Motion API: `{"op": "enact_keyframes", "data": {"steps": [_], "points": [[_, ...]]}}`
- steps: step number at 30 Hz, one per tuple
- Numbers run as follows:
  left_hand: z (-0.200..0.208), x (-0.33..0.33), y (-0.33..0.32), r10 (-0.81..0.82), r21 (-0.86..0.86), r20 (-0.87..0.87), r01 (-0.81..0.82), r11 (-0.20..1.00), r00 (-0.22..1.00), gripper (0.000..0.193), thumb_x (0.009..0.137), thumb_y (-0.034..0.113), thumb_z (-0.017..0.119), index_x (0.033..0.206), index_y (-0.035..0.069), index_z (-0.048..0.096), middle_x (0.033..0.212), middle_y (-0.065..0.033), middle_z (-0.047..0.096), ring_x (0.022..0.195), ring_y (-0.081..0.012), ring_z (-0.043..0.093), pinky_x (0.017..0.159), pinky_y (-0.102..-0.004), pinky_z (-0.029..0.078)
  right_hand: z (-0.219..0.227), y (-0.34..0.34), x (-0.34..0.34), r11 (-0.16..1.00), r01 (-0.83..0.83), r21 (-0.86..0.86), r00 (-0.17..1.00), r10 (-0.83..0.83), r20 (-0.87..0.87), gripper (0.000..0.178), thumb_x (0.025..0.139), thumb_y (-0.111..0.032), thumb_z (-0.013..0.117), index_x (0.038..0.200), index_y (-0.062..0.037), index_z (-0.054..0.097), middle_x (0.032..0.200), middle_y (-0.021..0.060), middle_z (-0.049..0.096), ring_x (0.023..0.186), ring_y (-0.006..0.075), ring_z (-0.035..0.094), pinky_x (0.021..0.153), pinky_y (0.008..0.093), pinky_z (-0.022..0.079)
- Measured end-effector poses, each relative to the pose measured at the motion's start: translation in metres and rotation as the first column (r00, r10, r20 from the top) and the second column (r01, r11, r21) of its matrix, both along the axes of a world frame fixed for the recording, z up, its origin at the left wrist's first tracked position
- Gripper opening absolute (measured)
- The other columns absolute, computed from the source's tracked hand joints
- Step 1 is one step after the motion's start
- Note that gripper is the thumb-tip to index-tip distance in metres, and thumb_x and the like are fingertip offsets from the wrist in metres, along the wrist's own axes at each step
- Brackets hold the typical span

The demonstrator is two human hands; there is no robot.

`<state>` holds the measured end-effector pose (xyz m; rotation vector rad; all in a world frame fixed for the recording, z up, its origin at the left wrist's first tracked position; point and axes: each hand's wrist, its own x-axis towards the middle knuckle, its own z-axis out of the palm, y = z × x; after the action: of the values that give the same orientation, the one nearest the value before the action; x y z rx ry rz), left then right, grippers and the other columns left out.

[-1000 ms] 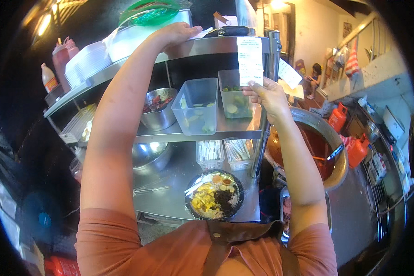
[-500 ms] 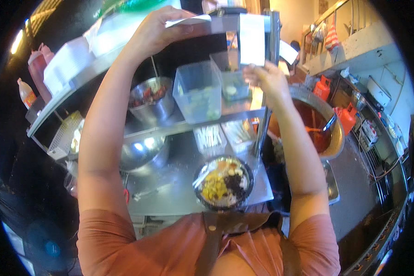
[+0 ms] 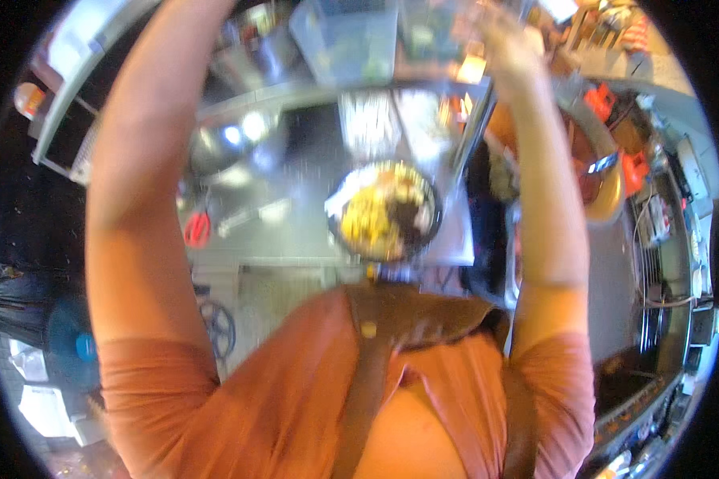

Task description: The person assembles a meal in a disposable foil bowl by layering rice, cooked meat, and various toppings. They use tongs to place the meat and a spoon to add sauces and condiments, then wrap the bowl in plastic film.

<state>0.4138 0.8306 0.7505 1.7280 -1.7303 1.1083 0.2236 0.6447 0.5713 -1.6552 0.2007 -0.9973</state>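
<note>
Both my arms reach up toward the top of the view. My left hand is beyond the upper edge, and only its forearm shows. My right hand (image 3: 507, 44) is smeared by motion near the upper shelf's right post, so its fingers and anything in them cannot be made out. Below, on the metal counter (image 3: 287, 243), stands a round black bowl (image 3: 335, 229) of food with yellow chunks, a dark heap and pale pieces. A white utensil or strip seems to lie at its left side, blurred. Neither hand touches the bowl.
A clear plastic tub (image 3: 347, 40) and a metal pot (image 3: 268, 52) stand on the shelf. Under it are a tray of white packets (image 3: 369, 124) and a shiny metal bowl (image 3: 232, 148). Red-handled scissors (image 3: 197, 229) lie at left. A large pot (image 3: 607, 195) is at right.
The view has tipped down, so the bowl and counter sit higher in it. My left hand has left the view. The white paper by my right hand no longer shows clearly.
</note>
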Motion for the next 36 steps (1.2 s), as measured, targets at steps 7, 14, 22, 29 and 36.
{"op": "enact_keyframes", "data": {"steps": [7,14,22,29,36], "points": [[0.007,-0.001,0.025,0.258,-0.13,-0.324,-0.312,0.941,0.91,0.058,0.086,0.029,0.063,0.131,-0.002,0.044,0.107,-0.0206,0.063,0.1,-0.0247,0.062,0.087,-0.0373,0.048,0.032,0.038,-0.016,0.961,-0.185,0.204,0.983,0.181,0.037,0.043,0.088,-0.026,0.063,0.125,-0.0056,0.052,0.109,0.0071,0.061,0.097,0.0174,0.06,0.079,0.0319,0.045],[-0.042,-0.025,0.008,-0.31,-0.384,-0.843,-0.088,0.919,0.439,0.027,0.087,0.023,0.065,0.097,-0.002,0.058,0.083,-0.0105,0.066,0.065,-0.0187,0.064,0.059,-0.0316,0.05,0.071,0.077,0.043,0.985,-0.161,0.066,0.987,0.162,-0.017,0.045,0.084,-0.029,0.068,0.12,-0.0054,0.057,0.112,0.0091,0.063,0.105,0.0175,0.057,0.077,0.0306,0.044],[-0.019,-0.03,-0.004,-0.377,-0.381,-0.897,0.032,0.924,0.231,0.011,0.084,0.012,0.068,0.087,0.002,0.065,0.078,-0.008,0.065,0.06,-0.0144,0.059,0.047,-0.0295,0.04,0.069,0.085,0.047,0.947,-0.318,0.04,0.947,0.319,-0.037,0.024,0.084,-0.014,0.066,0.107,-0.0057,0.062,0.098,0.0028,0.068,0.08,0.0108,0.065,0.063,0.0225,0.038],[0.003,-0.009,-0.016,-0.559,-0.528,-0.824,0.238,0.815,0.086,0.013,0.083,0.012,0.069,0.091,0.002,0.066,0.082,-0.0085,0.068,0.063,-0.0173,0.062,0.055,-0.0298,0.047,0.084,0.1,0.042,0.976,-0.212,-0.041,0.977,0.213,0.016,0.021,0.084,-0.012,0.064,0.105,-0.0049,0.063,0.096,0.0045,0.069,0.083,0.011,0.065,0.063,0.0221,0.038],[0.007,-0.041,0.018,-0.489,-0.474,-0.861,0.569,0.672,-0.141,0.021,0.088,0.015,0.058,0.106,0.005,0.062,0.097,-0.0102,0.066,0.088,-0.0219,0.063,0.082,-0.0378,0.05,0.085,0.124,0.001,0.99,-0.121,-0.066,0.992,0.122,0.013,0.02,0.083,-0.009,0.065,0.101,-0.0011,0.065,0.092,0.0061,0.069,0.079,0.011,0.065,0.061,0.023,0.041]]}}
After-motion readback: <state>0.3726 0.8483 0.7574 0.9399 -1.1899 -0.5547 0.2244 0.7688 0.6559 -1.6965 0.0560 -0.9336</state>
